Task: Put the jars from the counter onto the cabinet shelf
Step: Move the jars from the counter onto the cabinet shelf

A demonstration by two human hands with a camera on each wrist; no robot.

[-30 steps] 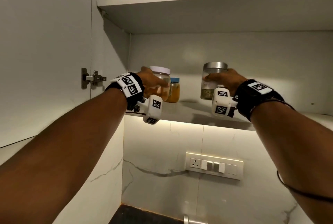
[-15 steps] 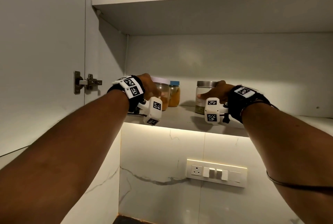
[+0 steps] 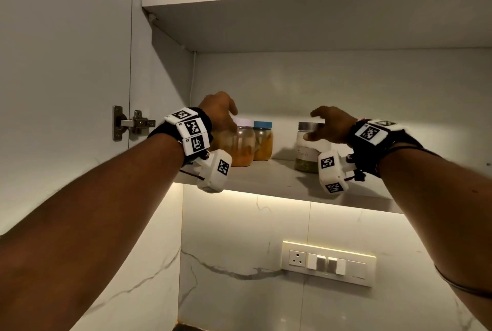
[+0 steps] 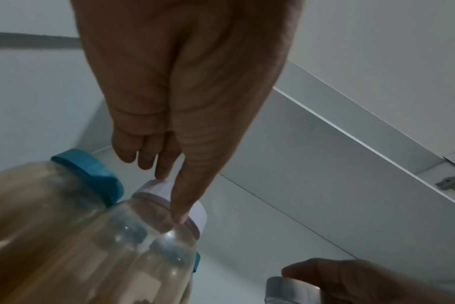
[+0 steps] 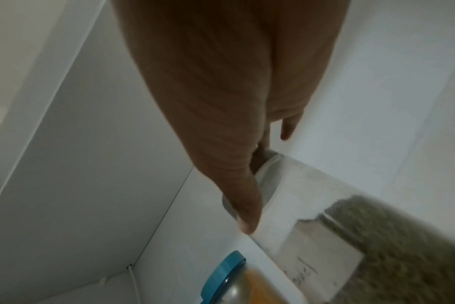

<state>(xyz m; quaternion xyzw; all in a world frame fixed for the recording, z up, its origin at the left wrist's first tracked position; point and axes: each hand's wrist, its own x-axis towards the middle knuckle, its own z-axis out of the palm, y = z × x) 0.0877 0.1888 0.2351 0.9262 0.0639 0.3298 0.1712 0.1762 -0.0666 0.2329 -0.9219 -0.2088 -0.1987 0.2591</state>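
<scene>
While fingers [image 4: 179, 205] seemingly graze jar lids [image 4: 169, 197]

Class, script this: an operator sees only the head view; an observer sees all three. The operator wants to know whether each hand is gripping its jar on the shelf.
Operator: Is the left hand gripping the white-lidded jar?
Observer: No. The left wrist view shows straight fingers, one fingertip on the lid's rim.
Operator: And the right hand?
Observer: The right wrist view shows straight fingers, the thumb lying along the metal-lidded jar.
</scene>
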